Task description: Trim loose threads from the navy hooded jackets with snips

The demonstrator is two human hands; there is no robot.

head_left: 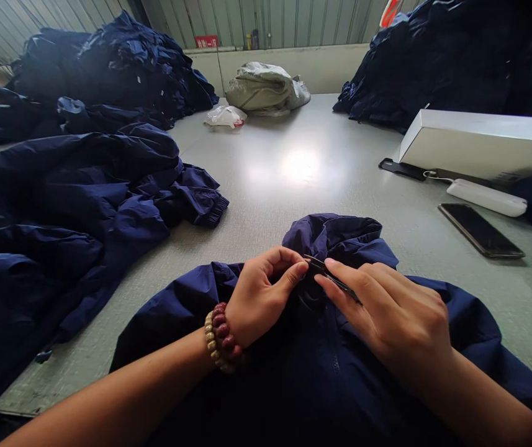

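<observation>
Right hand: we see the right hand [387,310] narrow, holding the tweezers [333,279] between thumb and fingers.

Left hand: the left hand [259,298] is also narrow, with curled fingers, and its thumb is just beside the tip of the tweezers. We cannot tell if it pinches the cloth or the metal (the fingers hide this small place). A bead bracelet [221,338] is around the wrist.

Tweezers direction: the long axis lies slanted, and the tip points up and to the left, toward the left thumb and the hood [331,239].

Jacket: the navy jacket [321,347] lies on the table [321,167] in front of the person, under both hands, with its hood away from the person and a zip line running down the middle.

Left side: a big pile of navy jackets [61,236] lies on the table, and another pile [107,74] lies behind it.

Right side: we see a white box [480,143], a white power bank [486,197] with a cable, and a phone [480,230] lying face up.

Far end: a grey sack [266,90] lies near a plastic bag [225,116], in front of a metal wall [284,18].
</observation>
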